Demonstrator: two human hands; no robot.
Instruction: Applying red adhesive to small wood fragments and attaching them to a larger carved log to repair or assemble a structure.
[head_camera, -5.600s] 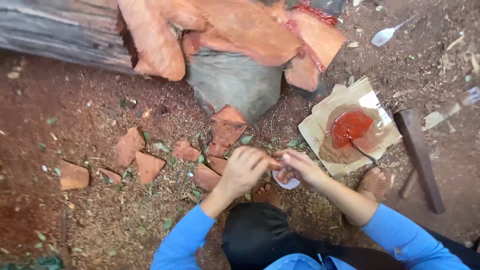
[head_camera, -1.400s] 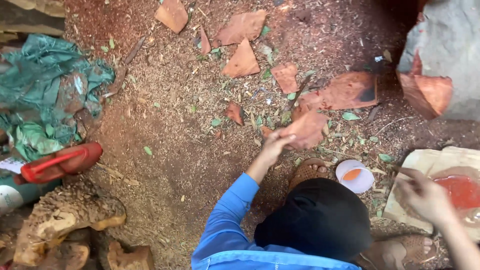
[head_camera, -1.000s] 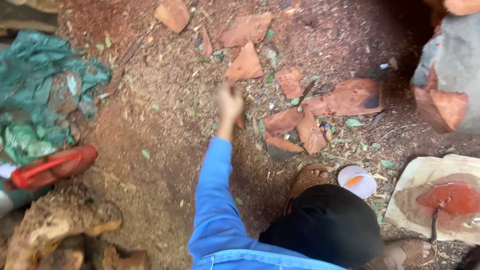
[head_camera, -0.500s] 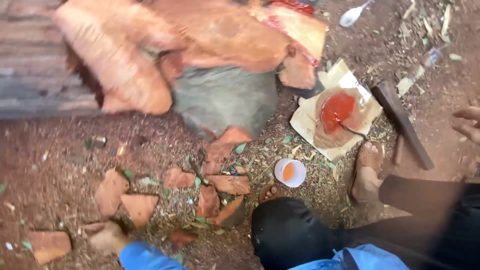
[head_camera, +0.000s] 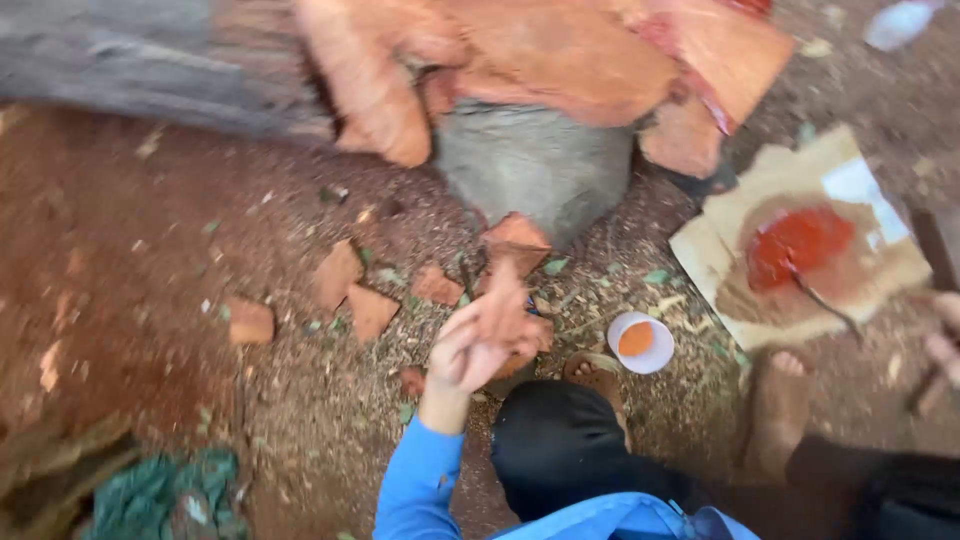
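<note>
Head view: reddish clay shard (head_camera: 503, 300) gripped in left hand (head_camera: 470, 350), fingers wrapped around its lower edge — held up over littered ground. Just right of that hand, small white cup (head_camera: 641, 342) with orange inside. Farther right, cardboard sheet (head_camera: 720, 250) smeared with red paste (head_camera: 797, 243). Right hand (head_camera: 943, 345) at frame edge, blurred — grasp impossible to tell.

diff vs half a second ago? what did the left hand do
The left hand came up from the ground at lower left and took hold of a reddish bark shard, now raised in its grip. The right hand dropped to the frame's right edge, blurred. The white cup and the cardboard with red paste stayed put.
</note>
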